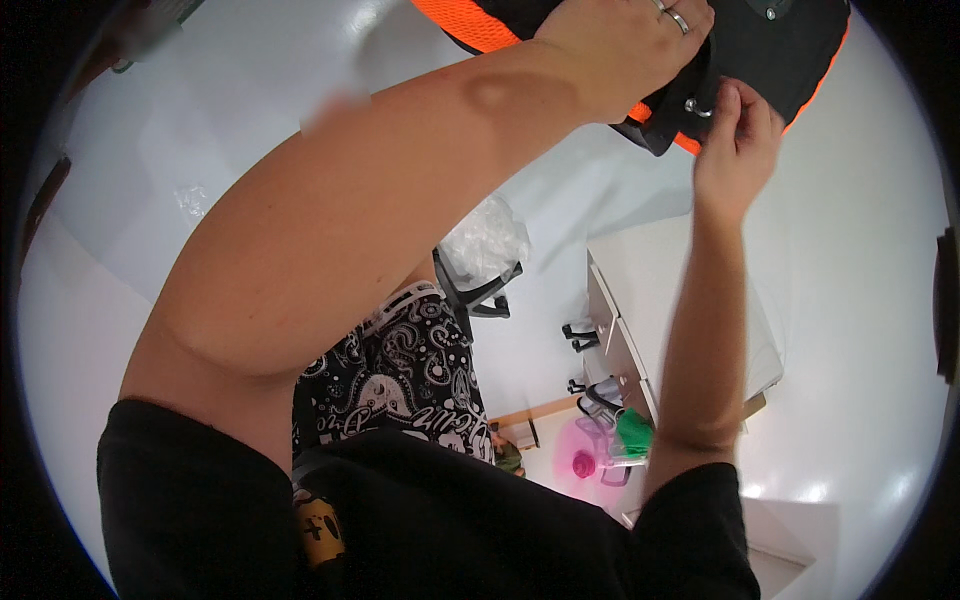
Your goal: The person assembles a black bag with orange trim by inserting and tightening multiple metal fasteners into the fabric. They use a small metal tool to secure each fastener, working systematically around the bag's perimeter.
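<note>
Both my arms are raised toward the top of the head view, at a black fabric item with orange edging (780,50). It looks like a bag or a piece of padded gear, and the frame cuts it off. My left hand (640,45), with rings on a finger, is closed over a black strap-like part. Just below and to the right, my right hand (742,140) is closed in a pinch at the lower edge, beside a small curved metal fitting (697,107). The right fingertips partly hide what they pinch.
A white cabinet with drawers (660,280) stands below my right hand. A clear plastic bag (487,240) rests by black chair-like legs (480,295). Farther down are a green item (632,434) and a pink round object (583,463). Another clear wrapper (192,202) lies at left.
</note>
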`<state>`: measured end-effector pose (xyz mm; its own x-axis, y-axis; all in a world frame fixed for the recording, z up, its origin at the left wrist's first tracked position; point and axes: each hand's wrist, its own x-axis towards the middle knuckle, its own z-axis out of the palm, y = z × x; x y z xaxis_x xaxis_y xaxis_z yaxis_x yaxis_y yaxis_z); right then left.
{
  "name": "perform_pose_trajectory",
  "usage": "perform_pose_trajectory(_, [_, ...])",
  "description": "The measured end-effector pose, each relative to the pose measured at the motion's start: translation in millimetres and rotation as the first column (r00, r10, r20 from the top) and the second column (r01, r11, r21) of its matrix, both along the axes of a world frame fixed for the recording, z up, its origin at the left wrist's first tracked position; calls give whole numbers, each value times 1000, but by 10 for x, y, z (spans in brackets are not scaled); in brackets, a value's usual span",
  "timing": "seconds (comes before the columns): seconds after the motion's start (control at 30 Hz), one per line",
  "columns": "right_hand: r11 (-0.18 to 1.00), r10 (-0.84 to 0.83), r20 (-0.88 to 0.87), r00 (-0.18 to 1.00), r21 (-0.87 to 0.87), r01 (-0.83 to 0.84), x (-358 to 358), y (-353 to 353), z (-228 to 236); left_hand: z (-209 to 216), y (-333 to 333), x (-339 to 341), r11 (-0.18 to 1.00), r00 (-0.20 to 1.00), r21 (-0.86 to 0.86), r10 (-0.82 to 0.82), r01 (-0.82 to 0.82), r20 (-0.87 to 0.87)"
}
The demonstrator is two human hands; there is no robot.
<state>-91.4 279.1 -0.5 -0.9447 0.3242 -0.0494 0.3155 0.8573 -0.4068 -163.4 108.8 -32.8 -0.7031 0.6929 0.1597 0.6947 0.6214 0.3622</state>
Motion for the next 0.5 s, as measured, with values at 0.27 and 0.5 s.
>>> perform_pose_trajectory(0.27, [489, 824, 161, 543, 280, -826, -449, 419, 246, -11, -95, -10, 1000, 1000, 7, 19, -19, 0])
perform_pose_trajectory(0.5, [643, 649, 282, 706, 293, -708, -115, 247, 224, -103, -115, 94, 995, 997, 73, 65, -62, -32])
